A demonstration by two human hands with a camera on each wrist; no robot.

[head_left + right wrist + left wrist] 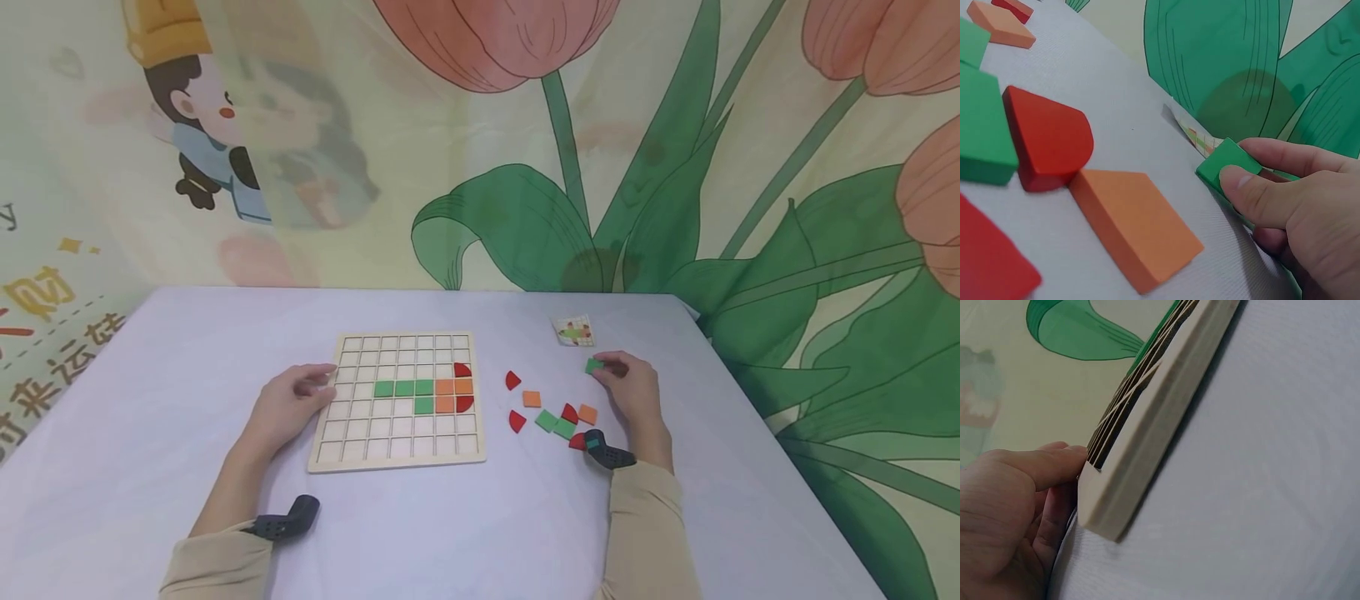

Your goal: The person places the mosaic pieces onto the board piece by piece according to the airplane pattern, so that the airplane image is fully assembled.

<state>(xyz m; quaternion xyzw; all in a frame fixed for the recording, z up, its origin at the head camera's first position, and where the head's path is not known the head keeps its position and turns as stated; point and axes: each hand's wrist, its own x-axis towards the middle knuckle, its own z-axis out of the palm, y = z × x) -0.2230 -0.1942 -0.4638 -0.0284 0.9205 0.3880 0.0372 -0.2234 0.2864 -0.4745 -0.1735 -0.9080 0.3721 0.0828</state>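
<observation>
A wooden grid board (375,427) lies flat on the white table. Several green squares (404,388), orange squares (444,387) and two red quarter-circle pieces (465,404) sit in its cells, towards the right side. My left hand (288,404) holds the board's left edge, with thumb and fingers bent at the rim; the left wrist view shows them near a corner of the board (1141,444). To the right of the board, my right hand (632,383) pinches a green square piece (1225,164) between thumb and fingers, beyond the loose pieces.
Loose red quarter-circles (517,421), green squares (546,420) and orange squares (532,399) lie scattered between the board and my right hand. A small printed card (575,331) stands near the table's far edge. A patterned backdrop (480,167) rises behind the table (420,533).
</observation>
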